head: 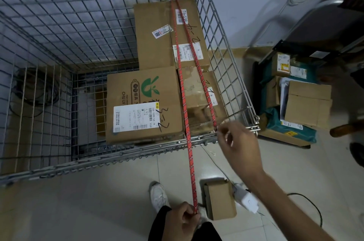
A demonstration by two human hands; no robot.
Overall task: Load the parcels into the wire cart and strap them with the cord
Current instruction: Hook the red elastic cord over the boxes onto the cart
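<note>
our left hand (184, 219) grips the red cord (186, 114) taut; our right hand (235, 142) pinches its other end at the wire cart (232, 63) rim, over the parcels (143, 107).

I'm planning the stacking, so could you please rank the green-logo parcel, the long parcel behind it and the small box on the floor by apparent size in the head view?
1. Long parcel
2. Green-logo parcel, nearly alike and nearer the camera, so unsure
3. Small box

Dim, flat indoor light with a cool bluish cast; no clear source shows. Soft shadows pool inside the wire cart (59, 47) and along the wall. Wide-angle distortion bows the edges. The right hand (236, 142) and the right-side clutter are motion-blurred; overall detail is soft.
</note>
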